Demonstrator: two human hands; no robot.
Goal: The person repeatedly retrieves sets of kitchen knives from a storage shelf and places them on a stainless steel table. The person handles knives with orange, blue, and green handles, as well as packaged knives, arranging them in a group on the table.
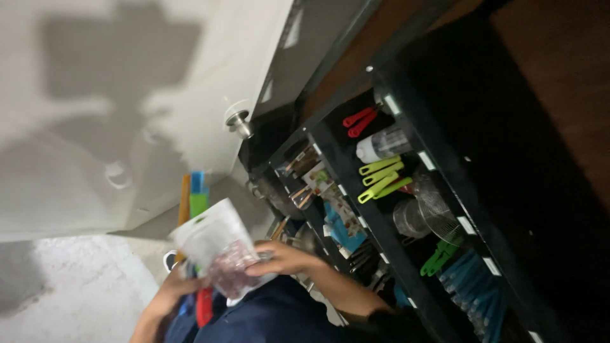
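Holding: both hands grip one flat clear plastic pouch (219, 254) low in the view, near the person's dark blue clothing (279, 317).
Pouch: glossy, crinkled film with a white upper panel; its lower part shows a pinkish, grainy fill, blurred.
Right hand (286, 259): fingers curled over the pouch's right edge, closed on it, thumb side toward the film.
Left hand (170, 289): under the pouch's lower left corner; fingers mostly hidden behind it, so how tightly they close cannot be told.
Left, behind pouch: thin coloured strips, orange, blue and green (194, 194), with a red piece (204, 306) below; shapes blurred.
Right: black shelving rack (394, 235), matte, with hanging stock: red handled tools (359, 121), lime green handled tools (381, 178), a wire mesh strainer (438, 209), blue items lower down.
Far left: pale door with a round metal knob (239, 121), smooth and shiny.
Floor: grey speckled surface (70, 292).
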